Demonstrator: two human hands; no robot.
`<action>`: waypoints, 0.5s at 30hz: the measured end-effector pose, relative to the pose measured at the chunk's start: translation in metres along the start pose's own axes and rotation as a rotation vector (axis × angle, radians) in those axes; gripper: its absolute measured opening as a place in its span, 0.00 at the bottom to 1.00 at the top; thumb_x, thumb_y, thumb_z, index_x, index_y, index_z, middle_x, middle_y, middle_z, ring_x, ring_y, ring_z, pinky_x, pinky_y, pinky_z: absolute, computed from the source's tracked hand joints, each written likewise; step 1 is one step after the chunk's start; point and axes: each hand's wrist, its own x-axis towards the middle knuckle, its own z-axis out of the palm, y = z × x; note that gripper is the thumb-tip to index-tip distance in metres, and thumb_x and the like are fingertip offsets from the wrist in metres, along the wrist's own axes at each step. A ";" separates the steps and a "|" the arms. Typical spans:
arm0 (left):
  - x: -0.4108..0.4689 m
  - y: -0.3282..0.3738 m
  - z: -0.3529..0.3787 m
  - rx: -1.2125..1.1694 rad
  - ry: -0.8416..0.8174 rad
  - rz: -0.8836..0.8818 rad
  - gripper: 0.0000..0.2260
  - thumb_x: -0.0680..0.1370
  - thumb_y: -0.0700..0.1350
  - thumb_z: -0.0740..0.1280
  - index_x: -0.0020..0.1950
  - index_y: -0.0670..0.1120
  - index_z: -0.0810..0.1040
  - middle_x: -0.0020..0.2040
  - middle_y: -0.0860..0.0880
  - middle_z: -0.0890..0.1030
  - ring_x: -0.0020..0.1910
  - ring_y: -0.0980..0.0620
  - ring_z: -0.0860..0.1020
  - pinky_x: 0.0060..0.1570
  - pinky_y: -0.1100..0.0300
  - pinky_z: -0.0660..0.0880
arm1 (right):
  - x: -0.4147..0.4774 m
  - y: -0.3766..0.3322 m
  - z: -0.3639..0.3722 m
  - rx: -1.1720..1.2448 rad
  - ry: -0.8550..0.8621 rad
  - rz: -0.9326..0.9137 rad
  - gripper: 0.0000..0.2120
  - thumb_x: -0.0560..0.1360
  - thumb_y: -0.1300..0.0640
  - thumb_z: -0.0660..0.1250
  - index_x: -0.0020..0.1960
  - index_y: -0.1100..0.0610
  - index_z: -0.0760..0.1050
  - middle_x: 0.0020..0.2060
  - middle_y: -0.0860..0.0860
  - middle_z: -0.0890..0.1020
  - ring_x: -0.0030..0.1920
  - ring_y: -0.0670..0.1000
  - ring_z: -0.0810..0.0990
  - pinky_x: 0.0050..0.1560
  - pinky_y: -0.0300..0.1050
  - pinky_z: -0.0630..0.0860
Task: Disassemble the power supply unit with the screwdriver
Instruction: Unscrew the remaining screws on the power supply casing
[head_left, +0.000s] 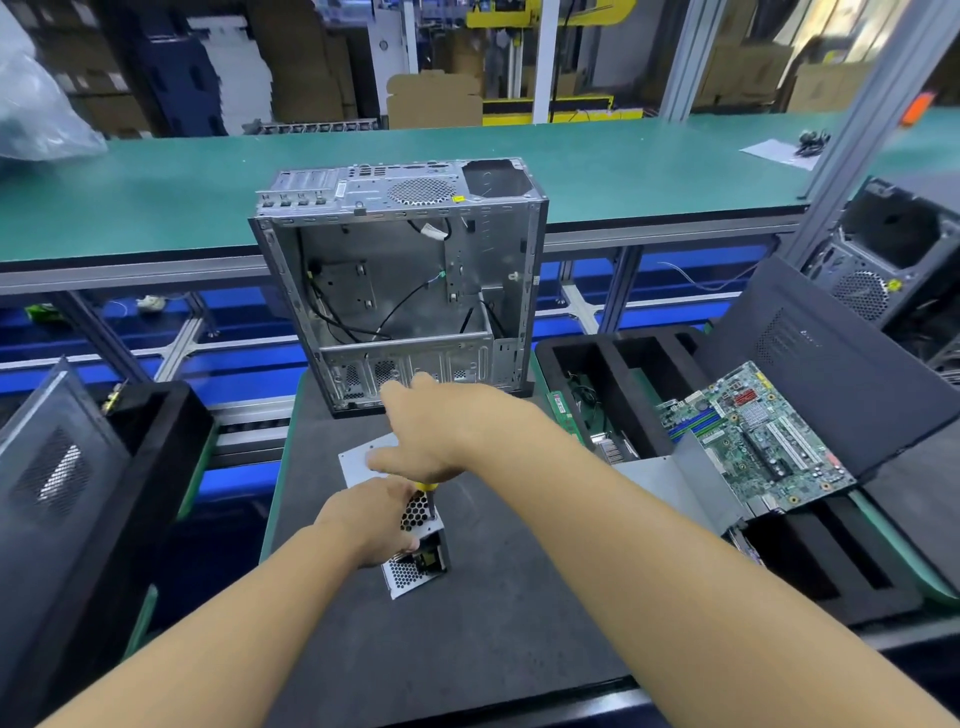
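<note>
The power supply unit, a small metal box with honeycomb vent holes, stands on the dark counter in front of the open computer case, nearer the person than the case is. One end of the box is open and shows dark parts inside.

The left hand grips the box from its left side, with the thumb curled against the metal. The right hand reaches in from the right, between the case and the box, with its fingers curled round the yellow handle of the screwdriver. The shaft points down against the vented face of the box. Whether the tip sits in a screw cannot be told.

A flat grey plate lies on the counter between the case and the box, partly under the right hand. The case stands upright, its open side facing the person, with loose black cables inside. To the right of the case sits a black foam tray, and a green circuit board leans tilted across it. Behind the board, a dark side panel is propped at an angle.
</note>
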 end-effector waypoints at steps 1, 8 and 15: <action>-0.001 -0.001 -0.001 -0.018 0.006 0.027 0.23 0.76 0.54 0.68 0.70 0.53 0.68 0.57 0.54 0.75 0.59 0.47 0.76 0.52 0.55 0.73 | 0.001 -0.001 0.001 -0.006 0.026 0.023 0.13 0.81 0.46 0.56 0.58 0.54 0.64 0.49 0.53 0.71 0.49 0.60 0.74 0.38 0.50 0.67; -0.004 -0.001 -0.006 -0.124 0.036 0.045 0.24 0.77 0.52 0.66 0.73 0.55 0.68 0.63 0.48 0.77 0.61 0.47 0.75 0.61 0.52 0.73 | -0.004 0.001 -0.003 0.041 0.003 -0.075 0.13 0.74 0.63 0.60 0.58 0.57 0.64 0.54 0.55 0.64 0.49 0.58 0.71 0.39 0.53 0.68; -0.007 0.004 -0.004 -0.191 0.098 0.114 0.09 0.75 0.50 0.67 0.55 0.57 0.75 0.51 0.55 0.74 0.55 0.48 0.76 0.57 0.49 0.75 | 0.003 0.001 0.000 -0.042 0.126 -0.020 0.05 0.81 0.55 0.56 0.52 0.56 0.63 0.39 0.51 0.71 0.39 0.56 0.72 0.32 0.46 0.61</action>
